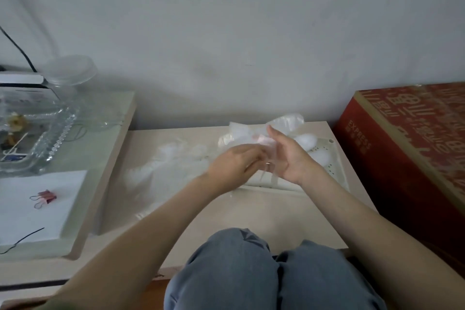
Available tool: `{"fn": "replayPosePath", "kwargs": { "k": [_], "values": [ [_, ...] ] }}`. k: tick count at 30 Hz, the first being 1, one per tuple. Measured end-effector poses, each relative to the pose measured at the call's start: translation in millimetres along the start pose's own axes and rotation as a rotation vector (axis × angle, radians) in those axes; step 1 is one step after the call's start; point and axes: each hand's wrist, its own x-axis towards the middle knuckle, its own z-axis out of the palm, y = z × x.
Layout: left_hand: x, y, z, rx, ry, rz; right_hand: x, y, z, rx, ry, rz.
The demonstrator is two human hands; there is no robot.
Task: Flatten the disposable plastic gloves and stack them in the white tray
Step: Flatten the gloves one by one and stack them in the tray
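The left hand (236, 162) pinches a clear disposable glove (288, 122) with curled fingers, while the right hand (288, 158) lies open, straight fingers against the film. Just beneath the grip sits the white tray (332, 171); left of it, the loose glove pile (171, 161). The risk – static film clings to skin, so the glove may land crumpled or off the tray

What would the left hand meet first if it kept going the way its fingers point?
The left hand points right: first the thin plastic glove it pinches, then the open palm of the right hand just behind it. Depth is hard to judge.
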Motion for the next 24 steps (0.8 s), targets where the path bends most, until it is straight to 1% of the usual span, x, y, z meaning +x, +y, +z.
{"fn": "replayPosePath", "kwargs": {
  "k": [1,3,5,7,10,12,13,14,16,17,19,21,24],
  "values": [
    [5,2,7,-0.018,-0.027,0.033,-2,-1,-4,-0.014,0.031,-0.020],
    [15,7,16,-0.098,-0.055,0.037,-5,-2,-16,-0.070,0.077,-0.085],
    [22,10,23,-0.171,-0.034,0.037,-7,-2,-33,-0.091,0.130,-0.128],
    [29,10,27,-0.228,0.032,-0.026,-8,-3,-51,-0.110,0.160,-0.154],
    [38,0,33,-0.253,0.186,-0.270,-14,-5,-71,-0.101,0.241,-0.140],
    [45,-11,37,-0.306,0.251,-0.491,-17,-6,-82,-0.136,0.213,-0.151],
    [51,-16,38,-0.364,0.250,-0.602,-18,-7,-89,-0.149,0.189,-0.155],
    [54,-21,38,-0.423,0.233,-0.680,-19,-7,-93,-0.159,0.173,-0.159],
    [62,-28,37,-0.485,0.128,-0.724,-19,-8,-101,-0.177,0.159,-0.142],
    [65,-29,37,-0.472,0.048,-0.703,-19,-9,-104,-0.188,0.157,-0.131],
    [72,-30,38,-0.381,-0.109,-0.593,-18,-10,-108,-0.206,0.164,-0.115],
    [79,-31,40,-0.342,-0.225,-0.507,-15,-9,-112,-0.214,0.175,-0.102],
    [85,-31,45,-0.265,-0.358,-0.477,-10,-7,-116,-0.241,0.199,-0.091]
  ]
}}
